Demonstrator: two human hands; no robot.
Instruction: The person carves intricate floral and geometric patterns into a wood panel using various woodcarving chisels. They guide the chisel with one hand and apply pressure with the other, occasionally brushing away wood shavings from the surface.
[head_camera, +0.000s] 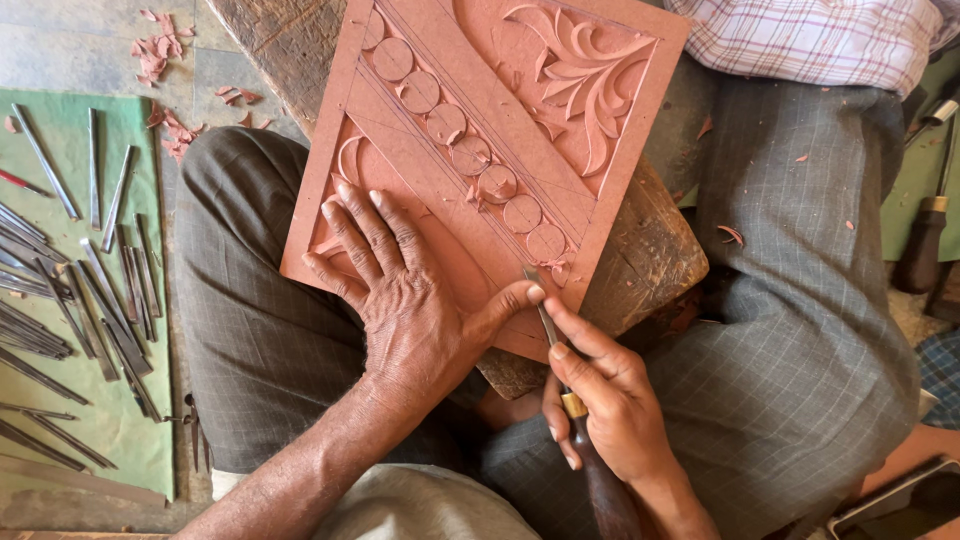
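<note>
Carving in hand: reddish-brown panel (480, 130) lies tilted across a rough wooden block (650, 260) over my lap, one corner pointing toward me.

Left hand (400, 290): flat on the lower left part of the panel, fingers spread, pressing it down. Thumb stretched right, its tip touching the blade of the chisel (565, 385). Not clenched, grasping nothing.

Right hand (610, 400): closed around the chisel near the brass collar, dark wooden handle running back toward my wrist. The tip sits at the panel's near edge, just beside the lowest disc of the bead row (470, 155).

State of the work, as I judge it:
- Leaf scroll (580, 80) in the upper right field looks cut in relief, lobes well defined.
- The bead row runs diagonally, its discs outlined and rounded; the last ones near the tip look rougher, with small chips beside them.
- The left field under my hand shows only a crescent cut and pencilled lines; mostly flat surface. Largest part left.
- Plain band between beads and left field untouched.

Surroundings: many thin steel tools (100, 290) laid on a green cloth (70, 130) on the floor to my left; reddish shavings (160, 55) beyond it. Another wooden-handled tool (925, 235) at right.
</note>
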